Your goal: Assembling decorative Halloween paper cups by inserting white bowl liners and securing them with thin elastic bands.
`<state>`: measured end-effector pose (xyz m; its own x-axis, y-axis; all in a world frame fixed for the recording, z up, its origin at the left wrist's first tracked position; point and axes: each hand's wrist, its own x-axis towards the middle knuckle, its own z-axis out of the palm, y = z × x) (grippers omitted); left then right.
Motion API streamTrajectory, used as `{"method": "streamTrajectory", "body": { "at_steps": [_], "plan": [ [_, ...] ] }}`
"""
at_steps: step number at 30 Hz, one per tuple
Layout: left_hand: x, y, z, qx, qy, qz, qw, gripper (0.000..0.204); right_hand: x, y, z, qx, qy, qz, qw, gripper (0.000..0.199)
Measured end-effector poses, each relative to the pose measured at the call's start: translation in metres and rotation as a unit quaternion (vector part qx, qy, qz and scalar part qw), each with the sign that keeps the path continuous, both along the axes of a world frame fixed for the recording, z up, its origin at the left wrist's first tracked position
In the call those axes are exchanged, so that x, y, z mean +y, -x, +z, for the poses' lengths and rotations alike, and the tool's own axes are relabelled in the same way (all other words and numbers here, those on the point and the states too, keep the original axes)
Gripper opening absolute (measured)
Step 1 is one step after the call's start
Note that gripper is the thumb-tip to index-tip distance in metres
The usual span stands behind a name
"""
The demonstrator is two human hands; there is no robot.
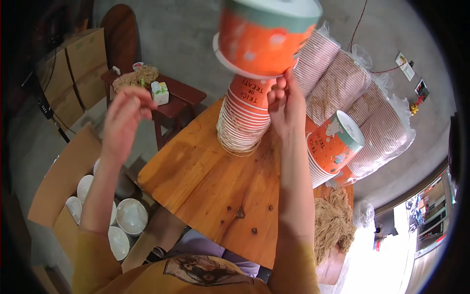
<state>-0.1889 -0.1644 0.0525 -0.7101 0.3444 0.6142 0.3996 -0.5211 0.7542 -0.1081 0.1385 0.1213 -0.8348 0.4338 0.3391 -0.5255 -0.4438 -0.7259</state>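
Note:
My right hand (286, 105) is closed on the rim of an orange paper bucket (267, 41) with a green band. It is upside down above a tall stack of nested paper buckets (245, 108) on the wooden table (210, 181). Thin tan loops lie around the foot of that stack. My left hand (127, 117), a little smeared by motion, is raised to the left of the stack. Its fingers are loosely bent and apart, with nothing in them. Another stack of orange buckets (335, 139) stands to the right of my right forearm.
Several plastic-wrapped bucket stacks (338, 88) lean at the back right. Tan raffia-like strands (334, 220) hang at the table's right. At lower left, a cardboard box (63, 181) holds white round buckets (132, 215). A dark red bench (181, 90) carries more strands and a small box.

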Motion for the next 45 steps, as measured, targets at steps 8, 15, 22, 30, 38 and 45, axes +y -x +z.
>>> {"method": "streamTrajectory", "body": {
  "at_steps": [8,15,22,30,38,45],
  "plan": [
    [0.005,-0.028,-0.073,-0.167,0.033,-0.061,0.984,0.012,0.054,0.045,-0.061,-0.062,0.081,-0.023,0.994,0.017],
    [0.047,-0.044,-0.092,-0.21,0.05,-0.13,0.968,0.011,0.059,0.033,-0.049,-0.143,0.056,-0.081,0.985,0.02],
    [0.075,-0.07,-0.11,-0.221,0.081,-0.187,0.954,0.012,0.077,-0.031,-0.03,-0.315,-0.51,-0.275,0.751,0.029],
    [0.113,-0.099,-0.126,-0.238,0.163,-0.241,0.927,0.011,0.137,-0.145,0.006,-0.308,-0.715,-0.511,0.365,0.029],
    [0.16,-0.134,-0.141,-0.205,0.17,-0.37,0.89,0.012,0.16,-0.152,0.017,-0.215,-0.671,-0.482,0.52,0.026],
    [0.187,-0.142,-0.14,-0.151,0.242,-0.399,0.872,0.012,0.193,-0.172,0.06,-0.189,-0.597,-0.504,0.595,0.027]
  ]
}}
